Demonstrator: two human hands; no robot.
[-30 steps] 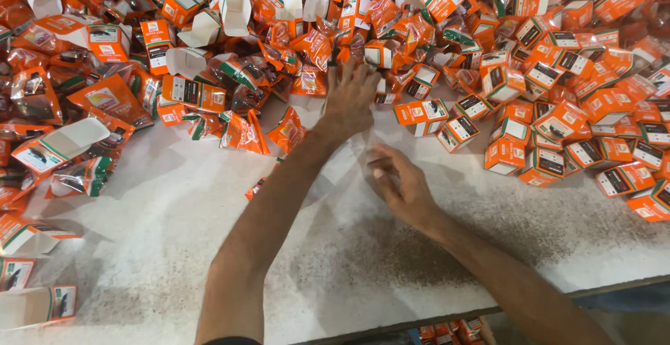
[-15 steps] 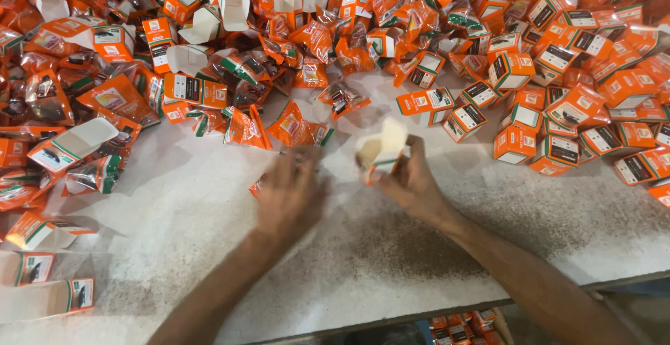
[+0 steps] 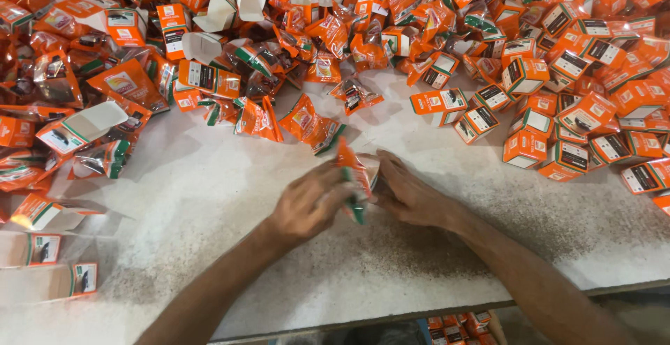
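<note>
Both hands meet at the centre of the frame over a speckled white table. The left hand and right hand are closed from either side on one orange packet with a green end; it stands tilted between the fingers, just above the tabletop. Left fingers wrap its lower part, right fingers press the other side. Whether the packet touches the table, cannot tell.

A big heap of orange packets runs across the top of the frame, crinkly and shiny, some with clear windows. At the right, a pile of small closed orange boxes with white and dark label panels, spreading down to the right edge. Nearest ones sit just above the hands: a loose packet and a box. At the left edge, open and flattened boxes with white insides; more lie at lower left. Below the table edge at bottom centre, a few more orange boxes show.
</note>
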